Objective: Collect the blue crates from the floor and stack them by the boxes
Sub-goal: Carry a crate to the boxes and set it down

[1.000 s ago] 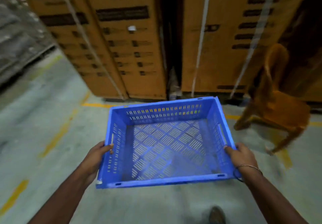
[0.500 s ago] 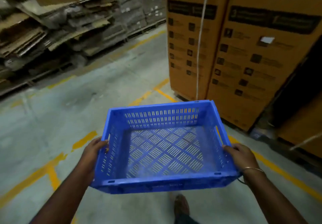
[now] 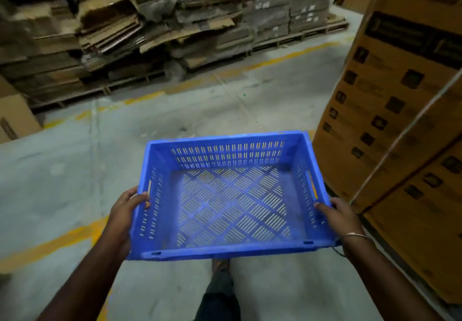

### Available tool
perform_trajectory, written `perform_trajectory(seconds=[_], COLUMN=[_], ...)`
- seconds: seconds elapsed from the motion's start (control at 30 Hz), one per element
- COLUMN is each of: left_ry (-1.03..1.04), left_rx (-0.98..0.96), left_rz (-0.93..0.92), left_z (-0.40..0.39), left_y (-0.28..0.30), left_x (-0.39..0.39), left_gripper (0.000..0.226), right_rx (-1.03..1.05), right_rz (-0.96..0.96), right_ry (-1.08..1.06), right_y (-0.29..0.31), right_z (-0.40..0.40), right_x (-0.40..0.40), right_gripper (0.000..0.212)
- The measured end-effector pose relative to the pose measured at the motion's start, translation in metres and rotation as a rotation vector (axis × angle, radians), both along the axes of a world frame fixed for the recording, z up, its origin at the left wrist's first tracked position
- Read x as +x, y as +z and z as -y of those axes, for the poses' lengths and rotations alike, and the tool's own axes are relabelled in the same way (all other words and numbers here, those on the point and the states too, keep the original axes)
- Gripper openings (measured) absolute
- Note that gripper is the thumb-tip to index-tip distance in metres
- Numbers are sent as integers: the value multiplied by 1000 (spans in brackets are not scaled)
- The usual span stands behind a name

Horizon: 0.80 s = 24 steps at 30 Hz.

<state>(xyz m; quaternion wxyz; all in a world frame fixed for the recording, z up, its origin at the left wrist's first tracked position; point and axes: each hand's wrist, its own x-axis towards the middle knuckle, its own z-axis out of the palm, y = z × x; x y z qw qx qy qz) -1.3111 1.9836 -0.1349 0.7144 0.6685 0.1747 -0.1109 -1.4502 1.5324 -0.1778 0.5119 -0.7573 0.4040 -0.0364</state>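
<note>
An empty blue slotted crate is carried level in front of me, above the concrete floor. My left hand grips its left side wall at the handle slot, thumb over the rim. My right hand, with a thin bangle on the wrist, grips the right side wall near the handle slot. Tall printed cardboard boxes with white straps stand close on the right of the crate.
Piles of flattened cardboard on pallets line the far side of the aisle. A brown carton sits at the left edge. Yellow lines mark the grey floor. My leg and shoe show below the crate.
The view has swung left: the tall boxes that faced me now stand at the right, and the cardboard piles fill the back. Both hands keep the same hold on the crate.
</note>
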Motion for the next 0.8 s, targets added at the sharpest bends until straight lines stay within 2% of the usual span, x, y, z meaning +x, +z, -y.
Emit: perform_trajectory(seconds=[0.1, 0.2, 0.33, 0.57, 0.8], left_ry=[24, 41, -1, -111, -157], left_rx=[-32, -95, -60, -37, -9], left_rz=[-14, -3, 24, 76, 110], left_z=[10, 27, 60, 159, 269], left_y=[-8, -4, 3, 7, 13], left_x=[82, 164, 279, 472, 670], left_gripper=[31, 29, 33, 16, 29], right_rx=[59, 103, 132, 169, 223], right_rz=[33, 70, 89, 143, 182], right_ry=[-55, -70, -143, -275, -344], right_y=[7, 18, 17, -3, -14], right_z=[4, 16, 43, 122, 219], right_x=[72, 140, 220, 377, 555], right_gripper=[7, 8, 9, 6, 4])
